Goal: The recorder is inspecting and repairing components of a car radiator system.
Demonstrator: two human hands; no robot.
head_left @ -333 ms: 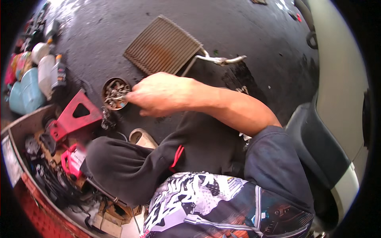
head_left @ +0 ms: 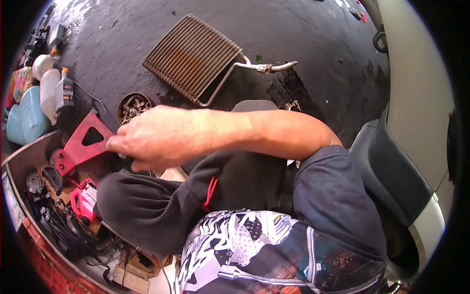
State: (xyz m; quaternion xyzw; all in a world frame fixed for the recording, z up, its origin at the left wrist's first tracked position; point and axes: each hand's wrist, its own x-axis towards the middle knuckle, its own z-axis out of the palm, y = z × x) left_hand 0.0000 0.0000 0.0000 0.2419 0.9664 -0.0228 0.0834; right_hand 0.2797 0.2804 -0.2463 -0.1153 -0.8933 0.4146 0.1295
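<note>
My right hand (head_left: 142,139) reaches left across my body, fingers loosely bent and apart, with nothing visible in it. Its fingertips are beside the red metal bracket (head_left: 78,154); I cannot tell whether they touch. Just beyond the hand, a round container of small metal fasteners (head_left: 134,107) is partly covered by it. Farther up lies a finned metal heat exchanger (head_left: 188,54) with bent pipes (head_left: 264,68) on the dark floor. My left hand is not in view.
A crate (head_left: 27,147) of cables, parts and a red jug (head_left: 85,203) stands at lower left. Plastic bottles and jugs (head_left: 49,95) line the left. A pale vehicle panel with dark trim (head_left: 416,122) fills the right side. My dark-clad legs are below.
My right hand has moved left and down, from beside the fastener container toward the red bracket. The view has shifted slightly.
</note>
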